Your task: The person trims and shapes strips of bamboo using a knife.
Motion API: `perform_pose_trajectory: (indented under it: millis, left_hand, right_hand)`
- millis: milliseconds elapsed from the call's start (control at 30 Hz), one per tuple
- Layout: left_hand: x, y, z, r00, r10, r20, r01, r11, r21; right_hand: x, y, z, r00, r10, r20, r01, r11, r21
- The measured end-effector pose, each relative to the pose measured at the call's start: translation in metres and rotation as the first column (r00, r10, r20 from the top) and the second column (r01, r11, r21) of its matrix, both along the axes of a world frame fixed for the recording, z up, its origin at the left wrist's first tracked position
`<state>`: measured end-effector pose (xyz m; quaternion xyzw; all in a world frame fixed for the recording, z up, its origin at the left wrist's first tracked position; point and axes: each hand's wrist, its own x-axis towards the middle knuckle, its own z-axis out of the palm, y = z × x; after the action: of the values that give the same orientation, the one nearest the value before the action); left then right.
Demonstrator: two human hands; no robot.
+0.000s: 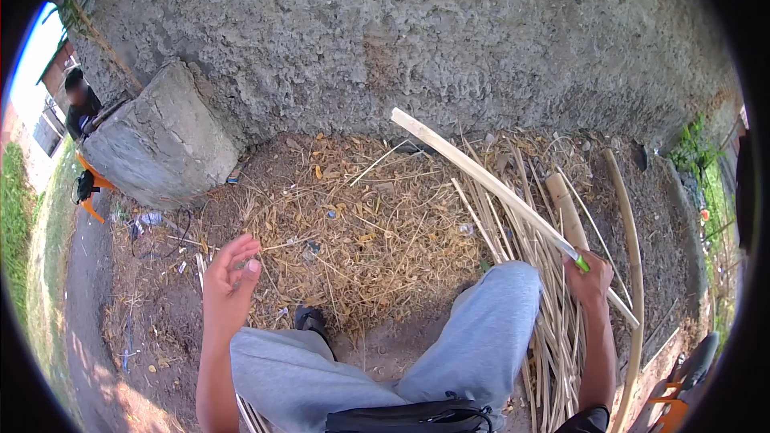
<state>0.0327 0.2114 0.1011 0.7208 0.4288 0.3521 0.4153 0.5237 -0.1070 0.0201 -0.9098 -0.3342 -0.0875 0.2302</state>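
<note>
My right hand (589, 277) is closed around a long, pale split bamboo strip (481, 180), which slants up and left toward the wall. A bright green piece (581, 264), possibly a knife handle, shows between the fingers of that hand; the rest of it is hidden. To the left, above my knee, my left hand (231, 279) is raised with its fingers loosely bent and the thumb apart, and it holds nothing. Below the right hand lies a pile of thin bamboo strips (549, 345) beside my leg.
A thicker bamboo piece (568, 212) and a long curved pole (627, 232) lie at the right. Shavings and dry leaves (361, 232) cover the ground before a rough wall (449, 40). A concrete block (172, 140) stands at the left, with a person (83, 108) behind it.
</note>
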Motion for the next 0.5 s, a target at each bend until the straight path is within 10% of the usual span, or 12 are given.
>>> perform_pose_trajectory:
  millis: [200, 500]
  left_hand:
    - [0.046, 0.049, 0.004, 0.772, 0.074, 0.631, 0.191, 0.920, -0.342]
    - [0.026, 0.060, -0.024, 0.537, 0.236, 0.810, 0.168, 0.911, -0.376]
  right_hand:
    - [-0.040, 0.052, 0.058, 0.945, 0.307, 0.115, -0.318, 0.944, 0.090]
    - [-0.086, 0.090, 0.076, 0.844, 0.504, 0.185, -0.516, 0.856, 0.019]
